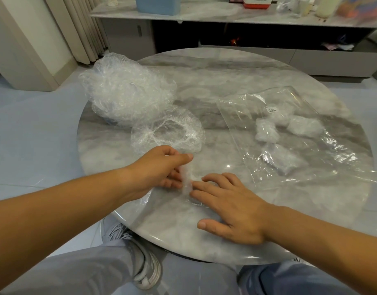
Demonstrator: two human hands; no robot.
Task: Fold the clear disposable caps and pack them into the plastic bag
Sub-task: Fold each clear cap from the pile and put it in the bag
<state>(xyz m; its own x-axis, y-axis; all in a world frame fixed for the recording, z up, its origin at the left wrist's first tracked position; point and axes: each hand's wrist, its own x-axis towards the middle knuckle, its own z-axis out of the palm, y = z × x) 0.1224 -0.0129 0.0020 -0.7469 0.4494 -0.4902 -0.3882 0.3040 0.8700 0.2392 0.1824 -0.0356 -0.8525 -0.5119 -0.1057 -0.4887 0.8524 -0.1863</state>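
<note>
Fingers: the left hand [159,167] pinches a gathered ridge of the cap being folded [186,182] between thumb and curled fingers; the right hand [230,207] lies nearly flat, fingers spread, pressing the same cap onto the table [236,71] and gripping nothing.
Far left: a heaped pile of unfolded caps [125,90] rests on the table's left side; the number of caps in it cannot be told.
Left of centre: one open cap [168,130] lies flat just beside the pile, its elastic ring upward, just beyond the left hand.
Centre, near edge: the cap being folded sits between both hands, part of its film trailing toward the table's edge.
Right: the plastic bag [289,133] lies flat, well apart from the hands, a small label near its far end; which end is open cannot be told.
Count: four folded bundles appear inside the bag, one of them the folded cap [266,130]; one cap is in hand, one loose cap is waiting, and there is one pile.
Step in hand: judged to be mid-fold, narrowing the cap into a strip.
Next move: likely needs the ridge laid over and flattened, then doubled into a compact bundle.
Progress: early, judging by the size of the pile.
</note>
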